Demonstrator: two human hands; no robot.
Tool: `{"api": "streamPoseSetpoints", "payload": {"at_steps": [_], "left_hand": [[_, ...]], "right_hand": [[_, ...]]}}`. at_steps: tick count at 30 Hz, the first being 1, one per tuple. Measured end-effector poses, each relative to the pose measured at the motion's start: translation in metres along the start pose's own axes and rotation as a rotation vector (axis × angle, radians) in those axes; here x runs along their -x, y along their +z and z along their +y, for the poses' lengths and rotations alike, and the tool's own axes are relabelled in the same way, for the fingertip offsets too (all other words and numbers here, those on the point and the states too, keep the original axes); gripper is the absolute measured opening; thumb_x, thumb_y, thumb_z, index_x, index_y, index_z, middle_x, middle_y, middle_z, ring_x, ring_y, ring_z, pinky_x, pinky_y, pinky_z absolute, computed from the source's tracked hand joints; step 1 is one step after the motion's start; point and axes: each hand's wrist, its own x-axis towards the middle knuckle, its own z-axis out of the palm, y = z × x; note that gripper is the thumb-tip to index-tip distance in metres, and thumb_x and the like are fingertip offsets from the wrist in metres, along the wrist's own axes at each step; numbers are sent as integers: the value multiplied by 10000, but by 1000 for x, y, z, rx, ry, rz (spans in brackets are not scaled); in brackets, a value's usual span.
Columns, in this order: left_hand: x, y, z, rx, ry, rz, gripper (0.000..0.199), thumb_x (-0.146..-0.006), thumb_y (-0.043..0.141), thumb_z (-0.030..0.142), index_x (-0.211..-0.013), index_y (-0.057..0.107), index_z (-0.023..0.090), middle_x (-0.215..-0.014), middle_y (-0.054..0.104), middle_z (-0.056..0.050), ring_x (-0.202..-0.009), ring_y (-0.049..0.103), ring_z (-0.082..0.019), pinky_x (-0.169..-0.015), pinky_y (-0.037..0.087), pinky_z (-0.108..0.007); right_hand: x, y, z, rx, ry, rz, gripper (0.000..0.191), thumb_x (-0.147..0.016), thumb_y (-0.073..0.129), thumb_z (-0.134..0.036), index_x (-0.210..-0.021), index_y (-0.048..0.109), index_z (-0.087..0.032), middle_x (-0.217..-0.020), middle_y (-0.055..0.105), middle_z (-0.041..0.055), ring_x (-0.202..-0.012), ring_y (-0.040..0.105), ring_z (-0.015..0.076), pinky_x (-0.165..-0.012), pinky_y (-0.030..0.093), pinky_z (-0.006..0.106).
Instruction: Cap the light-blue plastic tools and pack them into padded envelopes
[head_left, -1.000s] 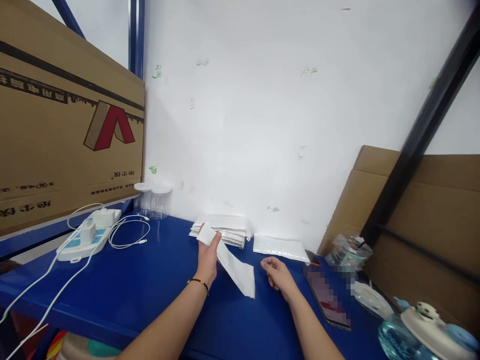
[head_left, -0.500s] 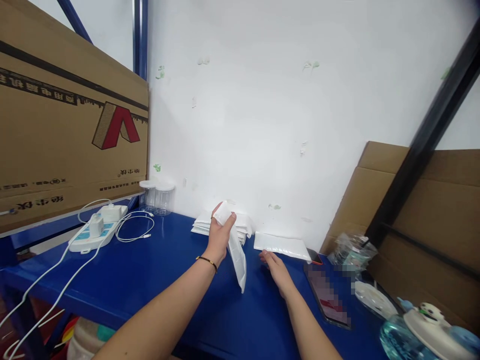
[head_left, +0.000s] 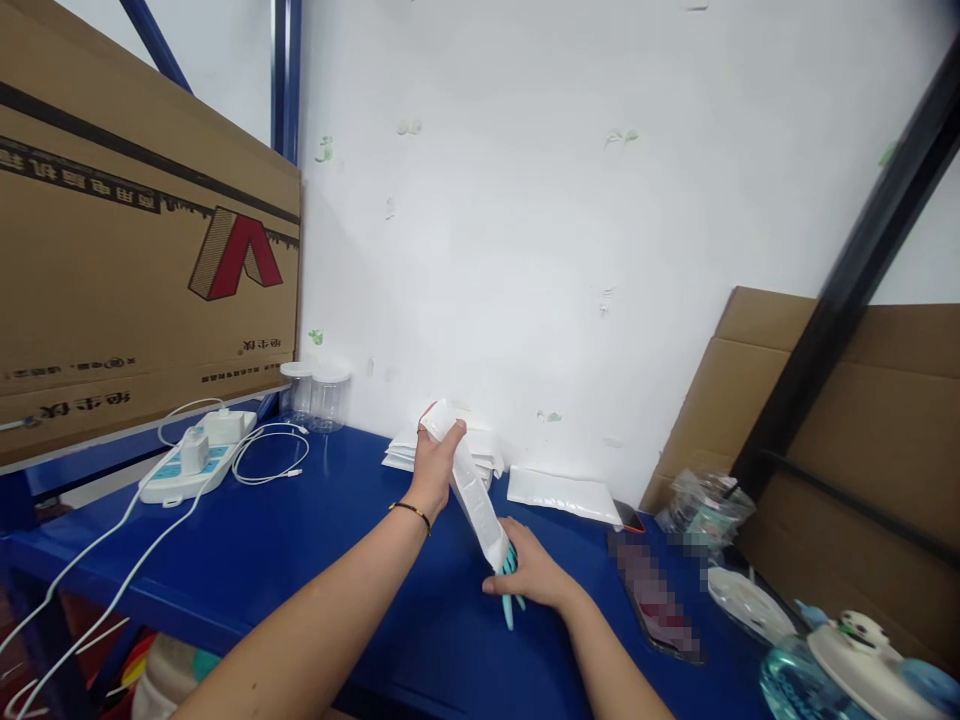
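Observation:
My left hand (head_left: 433,470) is closed around the upper end of a narrow white plastic packet (head_left: 474,495), which slants down to the right. Thin teal pieces (head_left: 508,607) with pointed ends stick out of its lower end; their exact kind cannot be made out. My right hand (head_left: 538,570) curls about these pieces, thumb on one side and fingers on the other, at the packet's end. Behind my left hand lies a stack of white packets (head_left: 403,450), partly hidden by it. Another white packet (head_left: 562,492) lies flat against the wall, beyond my right hand.
A power strip (head_left: 161,488) with white chargers and cables sits at the left, near two clear lidded jars (head_left: 328,402). On the right are a phone (head_left: 656,600), a plastic-wrapped item (head_left: 709,510), a white dish (head_left: 750,603) and a teal bottle (head_left: 806,680).
My right hand has moved left and down to the packet's lower end and closed around the teal pieces, which now show there. The packet has turned in my left hand.

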Motion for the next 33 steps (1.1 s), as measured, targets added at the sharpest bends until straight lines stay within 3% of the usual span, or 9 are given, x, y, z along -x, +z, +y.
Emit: {"api": "streamPoseSetpoints", "payload": {"at_steps": [7,12,17,19,21,23,27,29,33], "left_hand": [[-8,-4,11,68,-79,84,423,-635,746,318,-978,542,178,-858,647,-29,-785,632,-166,-791,481,-344],[-29,-15,38,93,-59,157,416,-622,730,317,-959,535,169,-770,625,-7,-696,622,-152,-717,496,-330],[-58,-40,86,5,178,163,442,-641,711,322,-1014,535,165,-873,629,-37,-805,621,-169,-797,483,-350],[-61,-51,104,-165,332,47,495,-634,726,309,-1069,533,172,-941,634,-51,-894,610,-192,-865,456,-365],[-58,-62,111,-380,369,-121,635,-556,779,257,-1136,526,201,-988,635,-46,-976,592,-223,-939,411,-377],[-49,-75,104,-573,284,-252,710,-431,833,233,-1096,582,219,-1034,638,-56,-1062,555,-272,-1012,344,-383],[-31,-118,62,-938,43,-545,756,-228,865,362,-951,667,264,-1102,639,-83,-1133,505,-357,-1070,235,-427],[-27,-142,45,-1065,-45,-671,798,-245,844,464,-1003,660,291,-1145,629,-81,-1153,492,-359,-1089,152,-457],[-29,-168,34,-1219,-100,-826,719,-493,749,573,-1147,597,316,-1323,509,-79,-1285,349,-327,-1096,9,-474]], "right_hand": [[-7,10,-1,117,-23,134,164,-780,528,-253,-906,610,-188,-950,582,59,-912,526,236,-826,405,338],[-4,9,-6,216,-12,122,173,-860,445,-309,-764,541,-201,-776,562,19,-778,501,204,-714,392,308],[-1,2,-5,331,-6,90,148,-870,441,-273,-762,515,-205,-796,558,24,-786,488,197,-695,376,291],[0,-1,-5,373,-7,79,135,-865,462,-281,-767,516,-206,-814,557,28,-799,487,198,-712,376,295],[1,-3,-7,380,-18,62,123,-856,498,-327,-812,531,-217,-855,556,28,-823,490,201,-726,380,297],[3,-4,-11,366,-33,45,163,-837,537,-393,-891,546,-240,-911,551,26,-857,493,207,-738,387,299],[4,-4,-19,362,-35,34,282,-796,580,-483,-976,556,-268,-971,534,33,-912,490,227,-771,398,319],[4,-3,-21,360,-29,29,319,-777,597,-505,-993,560,-273,-987,529,39,-921,488,234,-780,402,328],[5,0,-26,336,-40,20,368,-744,631,-520,-1015,563,-280,-1007,520,35,-937,484,230,-795,409,326]]}}
